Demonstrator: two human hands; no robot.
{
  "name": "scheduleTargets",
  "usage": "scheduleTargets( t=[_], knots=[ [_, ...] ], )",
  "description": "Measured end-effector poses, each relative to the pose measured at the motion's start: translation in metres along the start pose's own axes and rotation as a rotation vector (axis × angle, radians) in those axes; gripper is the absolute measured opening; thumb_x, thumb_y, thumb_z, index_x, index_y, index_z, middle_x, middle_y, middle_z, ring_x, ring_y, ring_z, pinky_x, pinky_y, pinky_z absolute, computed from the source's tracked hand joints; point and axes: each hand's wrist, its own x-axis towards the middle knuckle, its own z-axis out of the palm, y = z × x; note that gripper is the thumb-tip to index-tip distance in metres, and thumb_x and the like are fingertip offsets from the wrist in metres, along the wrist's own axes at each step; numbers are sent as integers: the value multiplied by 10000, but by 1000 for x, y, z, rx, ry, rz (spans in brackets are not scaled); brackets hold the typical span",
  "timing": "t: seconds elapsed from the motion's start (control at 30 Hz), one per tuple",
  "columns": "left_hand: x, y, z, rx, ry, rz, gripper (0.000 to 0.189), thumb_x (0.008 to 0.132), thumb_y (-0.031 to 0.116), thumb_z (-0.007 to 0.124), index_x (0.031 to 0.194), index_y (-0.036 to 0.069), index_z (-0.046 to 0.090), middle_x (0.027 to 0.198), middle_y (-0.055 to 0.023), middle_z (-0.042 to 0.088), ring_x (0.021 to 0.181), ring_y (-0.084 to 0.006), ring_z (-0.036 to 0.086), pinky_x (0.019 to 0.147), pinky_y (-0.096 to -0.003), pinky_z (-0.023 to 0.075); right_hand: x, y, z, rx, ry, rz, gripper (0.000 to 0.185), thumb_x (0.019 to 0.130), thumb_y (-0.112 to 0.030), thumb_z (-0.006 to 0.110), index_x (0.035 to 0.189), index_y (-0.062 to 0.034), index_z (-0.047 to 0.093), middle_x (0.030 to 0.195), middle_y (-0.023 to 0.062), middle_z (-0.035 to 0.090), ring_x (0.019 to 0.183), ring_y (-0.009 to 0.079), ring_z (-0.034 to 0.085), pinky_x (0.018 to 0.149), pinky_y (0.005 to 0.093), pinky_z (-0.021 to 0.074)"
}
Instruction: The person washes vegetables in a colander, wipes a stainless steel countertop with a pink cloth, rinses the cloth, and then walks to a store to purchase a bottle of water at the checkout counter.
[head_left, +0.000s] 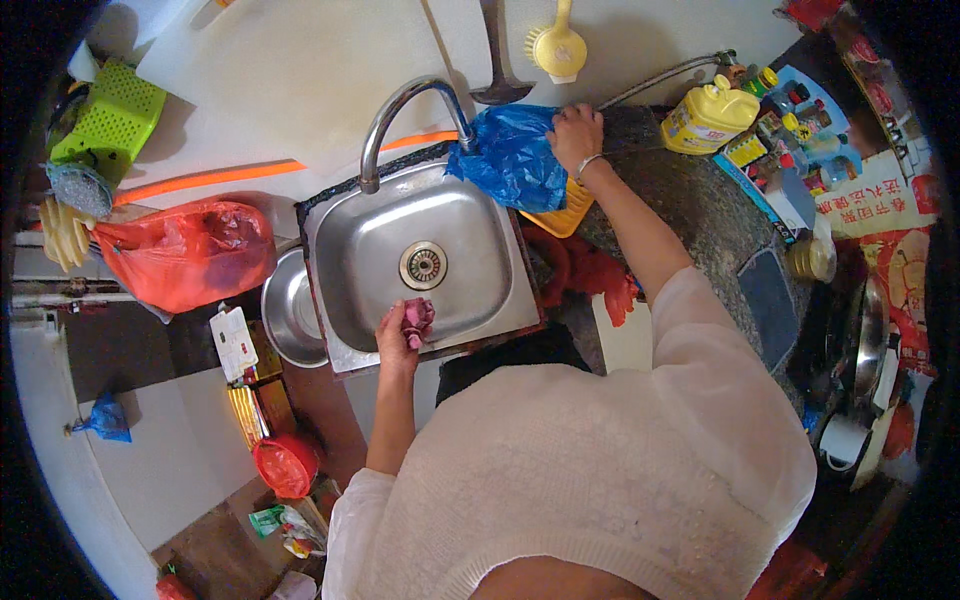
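Observation:
My left hand (393, 331) holds a knobbly purplish-red vegetable (417, 319) over the near rim of a stainless steel sink (360, 255). What kind it is, I cannot tell. A strainer drain (423, 265) sits in the sink floor, and a chrome gooseneck faucet (390, 105) arches over the basin from behind. To the right of the faucet, my right hand (577, 141) grips the edge of a crumpled blue plastic bag (517, 161). The bag's contents are hidden. Under it, part of a yellow plastic basket (568, 214) shows.
A red plastic bag (195, 255) hangs left of the sink, above a steel basin (291, 307). At right, a yellow jug (709, 116) and several bottles (814, 139) stand on the dark stone counter (690, 195). A yellow brush (559, 49) hangs on the wall.

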Motion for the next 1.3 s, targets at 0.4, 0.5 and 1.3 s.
scheduleTargets(
  t=[0.4, 0.5, 1.3],
  knots=[
    [8, 14, 43, 514, -239, 117, 189, 831, 135, 640, 971, 9, 632, 763, -79, 669, 482, -89, 547, 364, -219, 344, -63, -88, -33, 728, 77, 24, 250, 826, -143, 630, 1019, -16, 535, 897, 205, 606, 856, 372, 595, 726, 414, 480],
    [18, 19, 51, 622, -344, 151, 234, 815, 90, 632, 1040, 28, 612, 738, -60, 643, 482, -86, 524, 362, -226, 333, -70, -105, -31, 904, 8, 76, 293, 822, -132, 629, 1063, -18, 506, 981, 230, 604, 914, 405, 581, 783, 469, 465],
    [20, 35, 102, 641, -863, 188, 624, 787, 118, 658, 1366, 42, 436, 1105, -91, 608, 692, -82, 568, 594, -258, 490, -6, -124, -79, 1328, -296, 465, 525, 767, -68, 710, 1229, 43, 487, 943, 105, 633, 785, 171, 626, 549, 288, 522]
  ],
)
